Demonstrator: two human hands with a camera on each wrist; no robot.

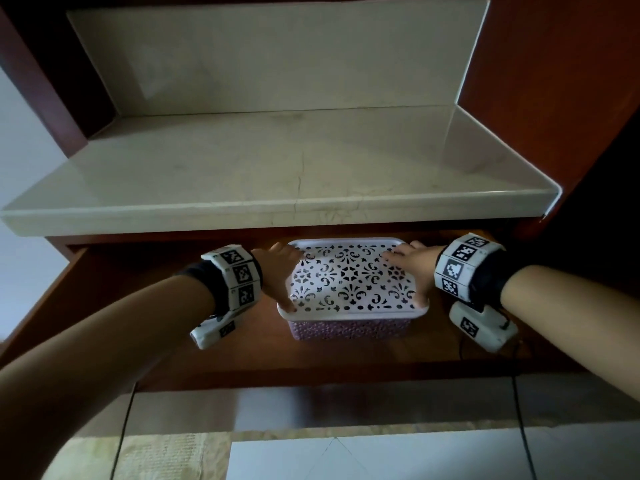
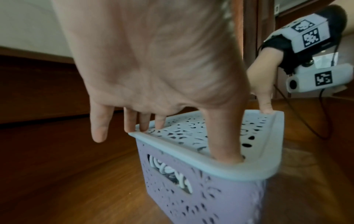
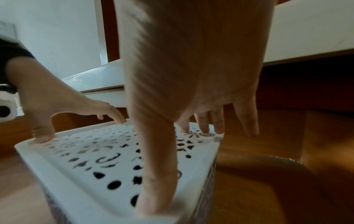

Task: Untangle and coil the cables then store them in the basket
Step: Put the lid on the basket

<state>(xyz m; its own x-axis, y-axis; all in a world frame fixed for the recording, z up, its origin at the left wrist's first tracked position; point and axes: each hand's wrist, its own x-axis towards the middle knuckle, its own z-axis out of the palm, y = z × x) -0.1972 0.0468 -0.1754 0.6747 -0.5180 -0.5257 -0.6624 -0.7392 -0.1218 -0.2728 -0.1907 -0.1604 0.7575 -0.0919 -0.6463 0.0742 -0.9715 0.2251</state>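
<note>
Head view: basket [image 1: 349, 329] sits low centre of the frame on a wooden shelf [image 1: 145, 306] under a pale stone table [image 1: 277, 168]. A white perforated lid [image 1: 351, 278] covers it, the long axis running left to right across the frame. Left hand [image 1: 277, 275] lies on the lid's left end, right hand [image 1: 412, 268] on its right end; both are equally near, one at each short side.

Left wrist view: left hand's grip is spread, fingers straight. The thumb [image 2: 228, 145] presses down just inside the near rim, and the fingertips [image 2: 145, 122] rest on the far edge. The little finger hangs off the side, touching nothing. Through the handle slot in the lilac wall, pale cables [image 2: 168, 171] show inside, looped; how neatly they are coiled cannot be told.

Right wrist view: right hand's grip is likewise spread. The thumb [image 3: 157, 181] is planted at the near corner of the lid, three fingertips [image 3: 203, 125] at the far edge, and the little finger is off the rim.

Judgement: cables appear stored and the lid is being seated or pressed flat. It looks like the closing step. The lid's rim seems level with the basket all round in the head view, though the far edge is partly hidden by the fingers. An even downward press from both ends would suit; a push from one side could tip the light basket.
</note>
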